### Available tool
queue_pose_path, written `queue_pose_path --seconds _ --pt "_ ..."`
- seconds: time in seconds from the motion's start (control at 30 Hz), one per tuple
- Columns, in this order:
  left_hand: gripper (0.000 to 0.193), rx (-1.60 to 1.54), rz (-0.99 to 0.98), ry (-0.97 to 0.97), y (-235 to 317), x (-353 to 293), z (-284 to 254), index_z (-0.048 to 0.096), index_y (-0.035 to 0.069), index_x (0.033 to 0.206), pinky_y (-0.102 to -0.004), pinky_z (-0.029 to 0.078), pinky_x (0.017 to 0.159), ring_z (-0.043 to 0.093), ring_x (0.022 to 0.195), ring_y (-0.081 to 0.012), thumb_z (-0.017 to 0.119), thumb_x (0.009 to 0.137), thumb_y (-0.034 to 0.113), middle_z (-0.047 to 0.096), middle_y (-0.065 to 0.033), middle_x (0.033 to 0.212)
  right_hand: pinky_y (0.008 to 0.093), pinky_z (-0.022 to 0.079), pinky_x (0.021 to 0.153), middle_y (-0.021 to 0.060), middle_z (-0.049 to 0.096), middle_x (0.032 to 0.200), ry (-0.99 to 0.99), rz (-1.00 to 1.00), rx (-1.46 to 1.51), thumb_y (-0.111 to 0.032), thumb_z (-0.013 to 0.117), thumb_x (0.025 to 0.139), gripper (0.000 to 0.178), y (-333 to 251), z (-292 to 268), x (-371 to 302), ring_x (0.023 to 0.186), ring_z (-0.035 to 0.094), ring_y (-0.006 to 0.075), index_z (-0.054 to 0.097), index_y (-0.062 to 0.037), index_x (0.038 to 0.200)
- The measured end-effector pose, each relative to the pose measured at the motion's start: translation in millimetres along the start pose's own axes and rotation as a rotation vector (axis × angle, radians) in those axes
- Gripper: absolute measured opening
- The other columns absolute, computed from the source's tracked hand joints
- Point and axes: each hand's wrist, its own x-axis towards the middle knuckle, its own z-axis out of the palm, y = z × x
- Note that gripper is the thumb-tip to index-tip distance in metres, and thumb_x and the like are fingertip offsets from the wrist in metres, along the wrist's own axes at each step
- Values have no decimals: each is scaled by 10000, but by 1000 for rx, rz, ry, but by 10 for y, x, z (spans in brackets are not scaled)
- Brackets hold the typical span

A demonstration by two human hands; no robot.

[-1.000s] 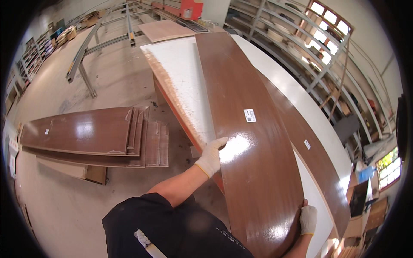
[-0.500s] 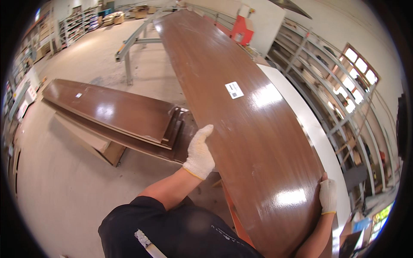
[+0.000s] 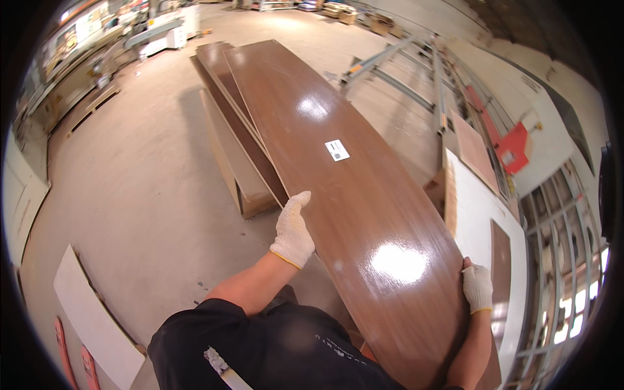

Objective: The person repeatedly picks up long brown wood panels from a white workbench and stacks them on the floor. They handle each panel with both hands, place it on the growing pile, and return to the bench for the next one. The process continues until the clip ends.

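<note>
A long, glossy brown wood panel [image 3: 351, 201] stretches away from me, with a small white label [image 3: 337, 151] stuck on its face. My left hand [image 3: 294, 233], in a white knit glove, grips its left edge with the thumb on top. On the opposite edge my gloved right hand [image 3: 478, 286] holds on, its fingers partly hidden below the board. The panel's far end lies over or just above a stack of similar brown panels [image 3: 218, 71]; I cannot tell whether they touch.
Under the stack is a pale board base [image 3: 227, 156]. A white-topped table [image 3: 474, 214] stands to my right, near a metal roller frame [image 3: 403, 84] and a red machine part [image 3: 513, 149]. Shelving [image 3: 559, 221] lines the right side. A white board [image 3: 94, 318] lies on the floor at lower left.
I have turned left with the panel. Its far end has swung from beside the roller frame to over the panel stack. Both hands keep their hold.
</note>
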Motion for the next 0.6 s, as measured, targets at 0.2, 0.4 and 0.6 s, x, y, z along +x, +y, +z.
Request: queue_pose_path --seconds 0.2,0.4,0.6 --pt "323 89 162 365 828 1028 -229 655 46 1272 -516 554 1055 673 1220 -329 595 1025 244 710 -129 1301 542 537 910 274 757 1040 -141 -218 -46 -513 464 1089 589 -1158 725 1136 1040 716 474 816 -46 1023" --pt "292 176 304 270 1446 1859 -375 680 46 1224 -495 564 1037 689 1174 -299 615 1010 235 729 -122 1244 574 523 947 292 746 1086 -222 -247 -48 -536 439 1083 619 -1863 1362 1823 1080 700 498 806 -39 1051" --pt "320 293 447 330 2071 2852 -509 696 30 1223 -457 546 1030 668 1166 -276 705 965 220 716 -116 1240 562 501 1014 326 728 1121 -245 -368 43 -519 460 1058 636 -2673 1747 2444 1144 671 513 782 29 1061"
